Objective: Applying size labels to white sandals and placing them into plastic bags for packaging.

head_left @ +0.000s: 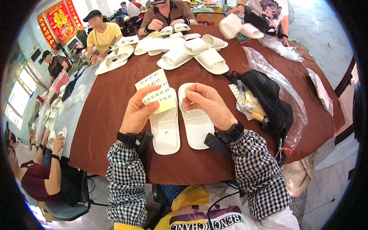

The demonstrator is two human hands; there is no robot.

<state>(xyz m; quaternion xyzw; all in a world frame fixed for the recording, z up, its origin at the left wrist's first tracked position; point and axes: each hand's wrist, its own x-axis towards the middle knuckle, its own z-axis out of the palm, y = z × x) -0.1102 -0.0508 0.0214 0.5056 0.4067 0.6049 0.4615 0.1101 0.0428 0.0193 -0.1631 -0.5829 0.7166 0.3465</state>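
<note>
Fingers of my left hand (136, 111) pinch a yellow sticker sheet (156, 90), with my thumb (150, 108) pressed on its front. That sheet hangs just above the left slipper (165, 130) and hides the top of it. My right hand (207, 103) is next to the sheet, over the top of the right slipper (196, 124). Its fingertips (188, 92) are squeezed together on something very small, and I cannot tell what it is. Both white slippers lie flat, side by side, on the brown table (111, 115), just below the sheet. To the right of the sheet lies a black mesh bag (268, 96) with clear plastic bags (291, 96) around it. Far above the sheet, at the far side of the table, sits a pile of more white slippers (180, 50). Other people sit around the table there, and one person's hands (232, 25) hold slippers too.
</note>
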